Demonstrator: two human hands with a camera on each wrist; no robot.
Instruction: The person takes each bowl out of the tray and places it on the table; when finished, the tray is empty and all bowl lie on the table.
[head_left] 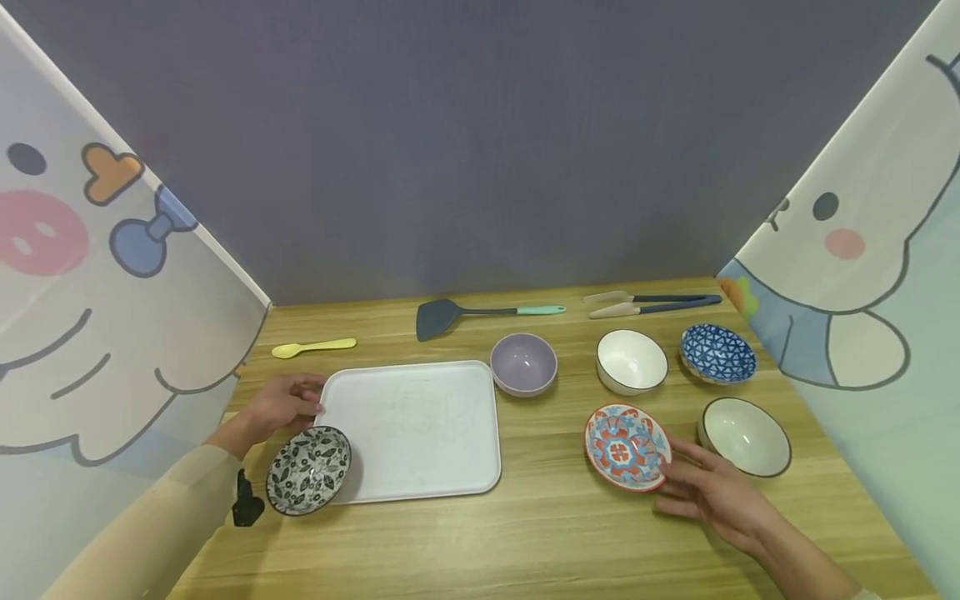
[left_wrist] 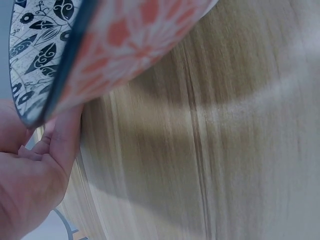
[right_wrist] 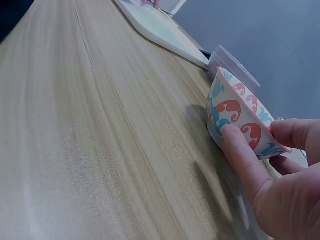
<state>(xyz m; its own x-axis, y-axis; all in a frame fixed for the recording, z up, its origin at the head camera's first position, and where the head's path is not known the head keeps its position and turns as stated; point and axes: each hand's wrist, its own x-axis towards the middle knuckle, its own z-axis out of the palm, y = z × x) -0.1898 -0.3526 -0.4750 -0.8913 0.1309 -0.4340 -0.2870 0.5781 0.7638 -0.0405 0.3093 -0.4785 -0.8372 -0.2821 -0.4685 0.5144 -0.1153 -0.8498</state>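
In the head view my left hand (head_left: 283, 403) is at the left edge of a white tray (head_left: 420, 433), its bent fingers and thumb pinching the rim. Just below that hand, a black-and-white floral bowl (head_left: 308, 471) overlaps the tray's near left corner. The left wrist view shows this bowl's orange-patterned outside (left_wrist: 135, 45) large and close, partly covering the fingers. My right hand (head_left: 712, 496) holds a red-and-blue patterned bowl (head_left: 627, 447) by its right side. In the right wrist view the thumb is at the rim and a finger lies along the outer wall (right_wrist: 232, 112).
Behind the right hand stand a cream bowl (head_left: 745, 437), a white bowl (head_left: 632, 362) and a blue patterned bowl (head_left: 717, 354). A purple bowl (head_left: 523, 365) touches the tray's right side. Along the back lie a yellow spoon (head_left: 315, 347), a spatula (head_left: 480, 312) and tongs (head_left: 652, 305).
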